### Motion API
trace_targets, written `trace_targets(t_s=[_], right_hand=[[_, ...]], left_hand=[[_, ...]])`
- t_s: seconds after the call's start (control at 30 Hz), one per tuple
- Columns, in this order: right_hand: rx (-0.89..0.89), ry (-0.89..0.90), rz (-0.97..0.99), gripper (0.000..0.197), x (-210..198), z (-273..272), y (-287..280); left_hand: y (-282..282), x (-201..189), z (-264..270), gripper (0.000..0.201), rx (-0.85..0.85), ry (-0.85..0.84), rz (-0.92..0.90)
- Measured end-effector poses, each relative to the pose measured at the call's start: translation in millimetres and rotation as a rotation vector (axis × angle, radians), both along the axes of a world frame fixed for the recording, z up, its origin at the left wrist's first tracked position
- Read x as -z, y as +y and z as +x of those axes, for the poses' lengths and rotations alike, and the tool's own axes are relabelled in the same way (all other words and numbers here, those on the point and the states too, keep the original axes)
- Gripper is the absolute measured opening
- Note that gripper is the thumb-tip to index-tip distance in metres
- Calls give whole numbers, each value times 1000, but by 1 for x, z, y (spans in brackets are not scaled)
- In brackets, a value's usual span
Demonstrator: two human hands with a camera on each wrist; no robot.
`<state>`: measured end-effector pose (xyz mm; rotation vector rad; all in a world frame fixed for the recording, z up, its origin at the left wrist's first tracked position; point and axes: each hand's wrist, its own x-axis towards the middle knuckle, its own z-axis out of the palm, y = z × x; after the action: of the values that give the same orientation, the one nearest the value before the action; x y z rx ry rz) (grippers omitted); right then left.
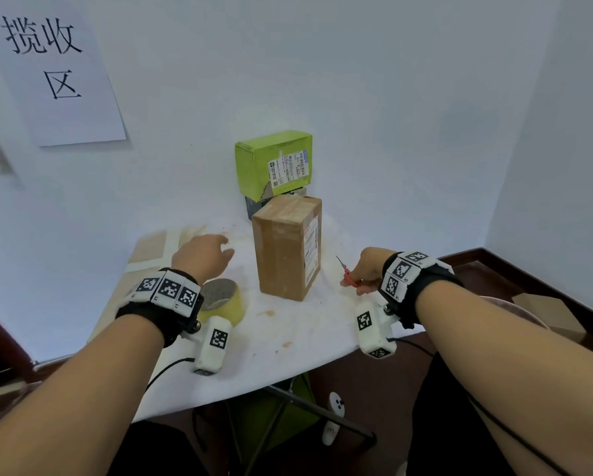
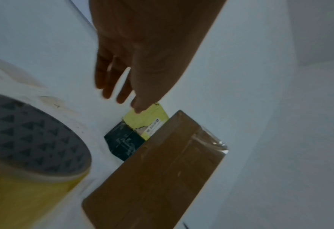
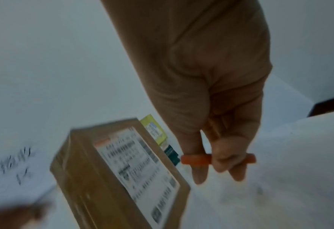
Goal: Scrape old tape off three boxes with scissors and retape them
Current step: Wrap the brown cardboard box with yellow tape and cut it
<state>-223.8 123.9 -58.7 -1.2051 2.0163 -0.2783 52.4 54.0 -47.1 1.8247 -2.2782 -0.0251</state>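
On the wall far to the left of your left hand hangs a white paper sign (image 1: 56, 72) with handwritten black characters. Your left hand (image 1: 204, 254) hovers above the white-covered counter (image 1: 288, 338), fingers (image 2: 111, 80) loosely spread and holding nothing; it touches no box. Just behind that wrist, close to you, stands the roll of yellowish packing tape (image 1: 221, 300) on its side face, its grey patterned core facing up.

To the right of your left hand, between both hands, the brown cardboard box (image 1: 286, 249) stands upright on the counter, with glossy clear tape running over its top and a shipping label (image 3: 136, 167) on the side facing your right hand. Beyond it, further from you, the green box (image 1: 272, 163) with a printed label and a torn lower corner sits on top of a dark box (image 2: 123, 142), both against the wall.

Your right hand (image 1: 365, 269) hangs just right of the brown box without touching it. Its fingers are threaded through the orange-red handles of the scissors (image 1: 348, 274), gripping them, and the thin blades point up and away toward the box's right side. Whether the blades are parted is too small to tell.

Right of that arm, lower down beside the wooden baseboard, lies another cardboard carton (image 1: 549, 312).
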Motion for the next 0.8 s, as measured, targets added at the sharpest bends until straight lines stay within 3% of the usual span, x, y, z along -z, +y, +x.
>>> trace_targets(t_s=[0.07,0.13,0.23,0.37,0.53,0.6,0.7,0.77,0.8], right_hand=[[-53,243,-54,30,9,3,-7],[-124,442,-77,28,16,5,-12],[-148,522,-94,34,23,6,-16],[-125,289,-28,26,25,12,-23],[-120,450,-157,24,15,12,-24],[-64,355,-370,17,11,5,-30],[-3,27,-894,29,-3,12,-36],[-94,-124,-1067,37,-14,25,-36],[-170,-117,-1081,44,-17,30,-37]], left_hand=[[1,-9,-5,41,86,138,-180],[4,-19,-15,47,300,268,-265],[7,-24,-28,51,522,257,-224],[3,-15,-34,40,551,283,-259],[-1,-11,-38,32,540,307,-389],[-2,-11,-40,29,547,278,-428],[-4,-9,-43,28,561,257,-464],[-5,-9,-44,27,560,257,-476],[-4,-9,-45,26,561,254,-477]])
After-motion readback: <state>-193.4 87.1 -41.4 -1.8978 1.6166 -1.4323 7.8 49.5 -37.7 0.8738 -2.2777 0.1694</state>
